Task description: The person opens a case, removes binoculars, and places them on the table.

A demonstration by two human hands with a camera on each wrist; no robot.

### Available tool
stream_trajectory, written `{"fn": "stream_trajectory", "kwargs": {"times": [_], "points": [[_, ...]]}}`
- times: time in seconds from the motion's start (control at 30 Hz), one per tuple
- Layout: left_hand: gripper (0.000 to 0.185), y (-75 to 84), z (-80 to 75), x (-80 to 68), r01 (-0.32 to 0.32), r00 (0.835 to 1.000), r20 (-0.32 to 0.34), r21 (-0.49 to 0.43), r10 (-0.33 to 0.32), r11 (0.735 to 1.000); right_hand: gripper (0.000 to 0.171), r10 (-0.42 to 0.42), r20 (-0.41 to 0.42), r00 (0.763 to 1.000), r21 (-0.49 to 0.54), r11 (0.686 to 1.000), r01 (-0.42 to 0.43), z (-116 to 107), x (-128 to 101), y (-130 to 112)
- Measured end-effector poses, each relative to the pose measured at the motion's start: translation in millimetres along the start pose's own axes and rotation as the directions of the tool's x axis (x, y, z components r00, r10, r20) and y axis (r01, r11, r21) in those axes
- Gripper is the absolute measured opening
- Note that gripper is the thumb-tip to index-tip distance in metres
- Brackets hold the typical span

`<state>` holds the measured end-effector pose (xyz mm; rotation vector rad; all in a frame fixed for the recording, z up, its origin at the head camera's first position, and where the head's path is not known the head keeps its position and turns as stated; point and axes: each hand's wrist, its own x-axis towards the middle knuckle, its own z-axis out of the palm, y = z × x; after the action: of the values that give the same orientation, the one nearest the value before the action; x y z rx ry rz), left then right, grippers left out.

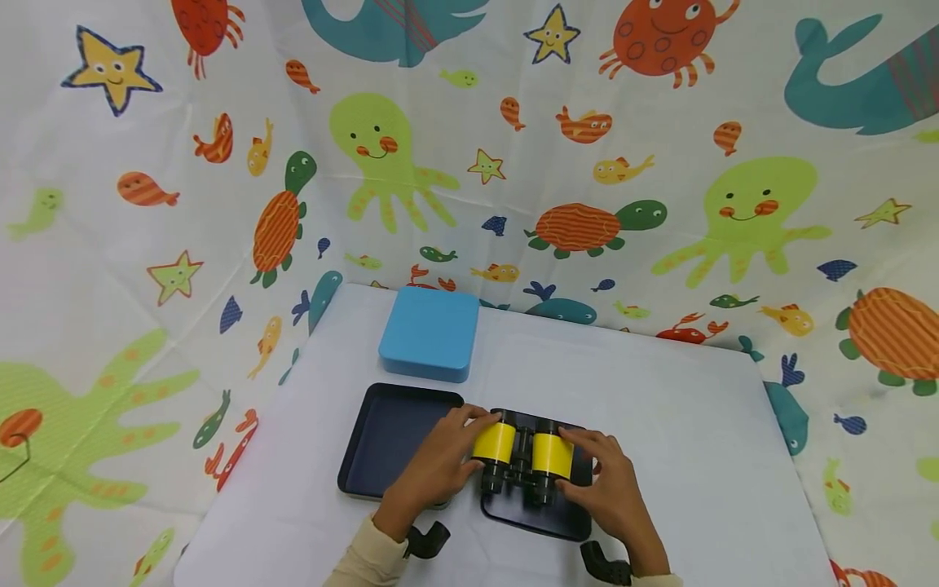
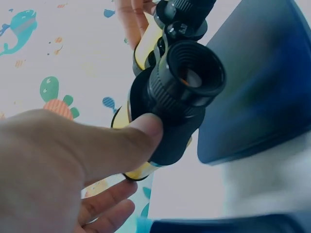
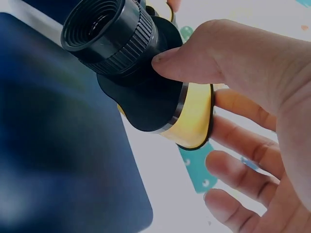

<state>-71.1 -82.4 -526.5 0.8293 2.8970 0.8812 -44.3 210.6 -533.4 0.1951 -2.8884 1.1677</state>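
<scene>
Here, both hands (image 1: 433,469) (image 1: 612,489) on binocs (image 1: 522,461), over dark trays (image 1: 381,440), blue box (image 1: 429,333) behind.

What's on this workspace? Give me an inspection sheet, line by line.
Surface: white table, bare at the right.
Job's things: yellow and black binoculars, held between both hands over the right dark tray, eyepieces toward the person.
Clutter: left dark tray, nothing in it; blue box behind it, closed.
Hands: left hand grips the left barrel, thumb by the eyepiece; right hand grips the right barrel, thumb by the eyepiece.
Cables: nothing seen; black wrist camera mounts at both sleeves.
Surroundings: sea-creature cloth behind and beside the table.
</scene>
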Motion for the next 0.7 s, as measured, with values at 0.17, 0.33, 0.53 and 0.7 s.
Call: {"fn": "stream_trajectory", "kwargs": {"times": [0.17,0.33,0.53,0.7], "points": [[0.080,7.9,8.0,6.0,-0.004,1.000,0.026,-0.023,0.004,1.000,0.078,0.050,-0.005,0.999,-0.033,0.998,-0.050,-7.4,-4.7,4.7],[0.079,15.0,14.4,12.1,-0.023,0.999,0.040,-0.029,0.024,0.999,0.079,0.087,-0.017,0.996,-0.049,0.995,-0.088,-15.1,-8.0,9.2],[0.078,22.4,22.7,19.2,-0.038,0.997,0.059,-0.043,0.041,0.998,0.077,0.115,-0.034,0.993,-0.055,0.992,-0.117,-23.7,-13.5,16.9],[0.079,27.9,30.7,24.7,-0.056,0.996,0.064,-0.066,0.060,0.996,0.077,0.137,-0.043,0.990,-0.082,0.987,-0.140,-29.9,-18.1,24.2]]}}
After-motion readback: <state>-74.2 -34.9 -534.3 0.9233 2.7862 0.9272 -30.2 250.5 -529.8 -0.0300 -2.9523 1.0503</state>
